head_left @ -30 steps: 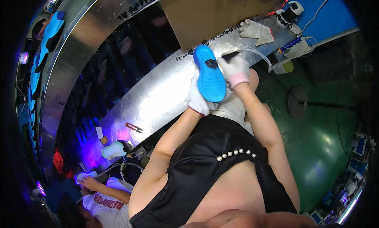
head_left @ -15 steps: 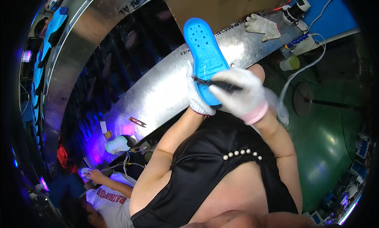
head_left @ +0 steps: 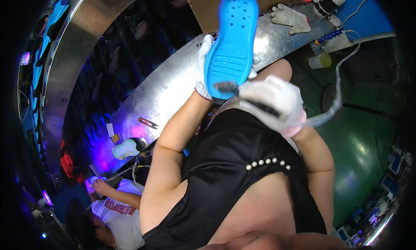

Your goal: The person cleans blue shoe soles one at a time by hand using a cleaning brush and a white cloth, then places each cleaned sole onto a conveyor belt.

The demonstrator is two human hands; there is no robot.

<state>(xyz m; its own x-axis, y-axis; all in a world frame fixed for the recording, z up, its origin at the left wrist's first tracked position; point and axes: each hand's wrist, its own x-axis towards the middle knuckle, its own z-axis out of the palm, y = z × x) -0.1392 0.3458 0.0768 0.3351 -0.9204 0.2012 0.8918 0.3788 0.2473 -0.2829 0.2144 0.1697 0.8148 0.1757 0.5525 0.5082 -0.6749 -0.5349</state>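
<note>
Currently, the white-gloved left hand (head_left: 202, 70) grasps the bright-blue, foot-shaped, rubbery shoe sole (head_left: 229, 55); at the sole's near end, the white-gloved right hand (head_left: 277, 98), blurred, seemingly clenches a dark, brush-like tool (head_left: 226, 87). Steady hold and even strokes should help.

We see a shiny metal worktop (head_left: 167, 87) slanting across the view, purple-lit at its left end, where a white card (head_left: 110, 129) and a small tan block (head_left: 115, 138) lie near red-handled snips (head_left: 147, 122), while a loose off-white glove (head_left: 290, 19) with a red-edged cuff lies toward its right end.
</note>
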